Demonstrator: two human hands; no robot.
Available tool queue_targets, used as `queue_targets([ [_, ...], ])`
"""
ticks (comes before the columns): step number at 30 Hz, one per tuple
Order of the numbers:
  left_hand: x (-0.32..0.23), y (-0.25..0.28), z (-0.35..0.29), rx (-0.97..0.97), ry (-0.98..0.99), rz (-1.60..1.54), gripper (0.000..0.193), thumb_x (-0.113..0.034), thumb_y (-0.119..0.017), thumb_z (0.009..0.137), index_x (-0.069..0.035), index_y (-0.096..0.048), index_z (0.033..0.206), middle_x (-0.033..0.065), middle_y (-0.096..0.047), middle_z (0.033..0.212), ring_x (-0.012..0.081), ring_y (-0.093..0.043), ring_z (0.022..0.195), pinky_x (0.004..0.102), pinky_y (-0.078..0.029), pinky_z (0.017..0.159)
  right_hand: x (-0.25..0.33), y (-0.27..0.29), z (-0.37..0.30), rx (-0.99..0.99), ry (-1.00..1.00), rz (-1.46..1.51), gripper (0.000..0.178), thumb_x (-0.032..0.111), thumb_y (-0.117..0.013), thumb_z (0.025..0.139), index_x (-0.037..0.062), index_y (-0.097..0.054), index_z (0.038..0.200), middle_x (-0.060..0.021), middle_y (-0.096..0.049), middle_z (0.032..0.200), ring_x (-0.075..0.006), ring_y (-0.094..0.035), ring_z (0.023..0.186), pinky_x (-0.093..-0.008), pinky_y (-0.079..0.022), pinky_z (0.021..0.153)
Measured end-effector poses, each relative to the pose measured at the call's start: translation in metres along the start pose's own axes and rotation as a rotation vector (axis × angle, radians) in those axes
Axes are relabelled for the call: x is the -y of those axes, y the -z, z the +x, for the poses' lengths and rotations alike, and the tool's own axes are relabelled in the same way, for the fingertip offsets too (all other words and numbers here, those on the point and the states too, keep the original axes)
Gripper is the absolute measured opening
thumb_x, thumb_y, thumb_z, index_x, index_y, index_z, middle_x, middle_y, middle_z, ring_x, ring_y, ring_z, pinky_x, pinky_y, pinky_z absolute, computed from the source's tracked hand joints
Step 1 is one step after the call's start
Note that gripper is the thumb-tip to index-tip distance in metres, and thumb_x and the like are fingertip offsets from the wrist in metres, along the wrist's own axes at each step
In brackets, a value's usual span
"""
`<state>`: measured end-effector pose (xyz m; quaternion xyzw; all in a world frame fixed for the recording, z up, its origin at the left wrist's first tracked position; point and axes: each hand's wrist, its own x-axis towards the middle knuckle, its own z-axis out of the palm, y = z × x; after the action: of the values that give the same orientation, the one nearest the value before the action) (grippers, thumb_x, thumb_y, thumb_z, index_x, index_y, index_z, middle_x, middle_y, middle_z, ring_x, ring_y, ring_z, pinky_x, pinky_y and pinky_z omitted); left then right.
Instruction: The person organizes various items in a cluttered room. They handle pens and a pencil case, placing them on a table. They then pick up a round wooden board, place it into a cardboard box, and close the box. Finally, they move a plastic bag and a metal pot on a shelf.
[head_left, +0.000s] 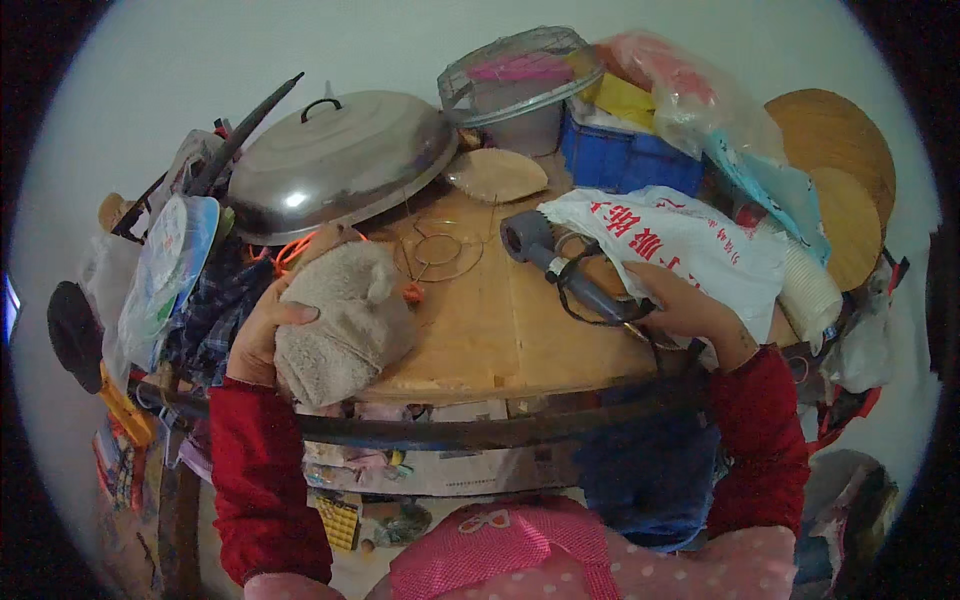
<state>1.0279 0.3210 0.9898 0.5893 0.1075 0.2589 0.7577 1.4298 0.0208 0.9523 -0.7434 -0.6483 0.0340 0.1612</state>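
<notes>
My left hand (262, 335) grips a fluffy beige cloth (345, 325), thumb on top, over the left part of a wooden tabletop (500, 345). My right hand (695, 315) is curled at the near end of a grey hair dryer (585, 282) with a round open end and a black cord (575, 305) looped about it. Part of the grip is hidden. Beside and behind that hand lies a white plastic bag with red print (690, 235). Between the hands, farther back, sits a thin wire rack (440, 252).
A large domed metal lid (340, 155) stands at the back left. Behind the rack are a pale oval disc (497, 174), a mesh-covered basin (520, 85) and a blue crate (630, 155). Round wooden boards (845, 180) lean at right. A dark bar (480, 430) runs along the front edge.
</notes>
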Motion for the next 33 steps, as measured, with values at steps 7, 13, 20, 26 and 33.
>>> queue_targets([
  [7, 0.021, 0.052, 0.026, -0.03, 0.121, 0.433, 0.084, -0.008, -0.077, 0.061, 0.002, -0.038, 0.134, 0.009, -0.055, 0.119, 0.022, -0.052, 0.109, 0.0326, -0.039, 0.097, 0.001, 0.001, 0.001, 0.05, -0.08, -0.006, 0.077, 0.016, -0.072, 0.075, 0.0024, -0.031, 0.139, -0.0198, -0.038, 0.137, -0.0318, -0.038, 0.127, -0.0381, -0.03, 0.105],
  [13, 0.024, 0.066, 0.019, -0.013, -0.042, 0.823, 0.089, -0.007, -0.08, 0.065, -0.002, -0.031, 0.139, 0.0111, -0.049, 0.126, 0.0217, -0.047, 0.116, 0.0329, -0.036, 0.1, 0.004, 0.003, -0.02, 0.019, -0.039, 0.025, 0.073, 0.018, -0.071, 0.076, 0.0018, -0.034, 0.137, -0.0194, -0.04, 0.135, -0.0321, -0.039, 0.125, -0.0384, -0.032, 0.104],
  [20, 0.029, 0.05, 0.011, -0.162, -0.28, 1.123, 0.078, -0.011, -0.078, 0.063, -0.005, -0.043, 0.132, 0.0203, -0.042, 0.133, 0.0309, -0.04, 0.126, 0.0358, -0.033, 0.104, 0.021, 0.016, -0.029, 0.061, -0.144, -0.053, 0.066, 0.013, -0.067, 0.076, 0.0042, -0.039, 0.135, -0.019, -0.046, 0.131, -0.0344, -0.044, 0.121, -0.0394, -0.035, 0.102],
  [26, 0.039, 0.053, 0.006, -0.286, -0.601, 1.386, 0.06, -0.008, -0.069, 0.06, -0.009, -0.054, 0.119, 0.0173, -0.04, 0.129, 0.0357, -0.035, 0.122, 0.0425, -0.029, 0.103, -0.002, 0.0, -0.037, -0.079, -0.355, -0.426, 0.055, 0.008, -0.061, 0.075, 0.008, -0.046, 0.128, -0.0195, -0.051, 0.125, -0.0373, -0.048, 0.115, -0.0419, -0.04, 0.095],
  [33, 0.037, 0.035, 0.009, -0.174, -0.731, 1.284, 0.038, -0.007, -0.064, 0.068, -0.008, -0.059, 0.106, 0.0129, -0.043, 0.128, 0.0326, -0.035, 0.122, 0.0426, -0.028, 0.104, -0.032, -0.001, -0.047, -0.211, -0.523, -0.435, 0.039, 0.012, -0.06, 0.076, 0.0121, -0.056, 0.115, -0.0164, -0.063, 0.101, -0.0366, -0.059, 0.093, -0.044, -0.047, 0.078],
])
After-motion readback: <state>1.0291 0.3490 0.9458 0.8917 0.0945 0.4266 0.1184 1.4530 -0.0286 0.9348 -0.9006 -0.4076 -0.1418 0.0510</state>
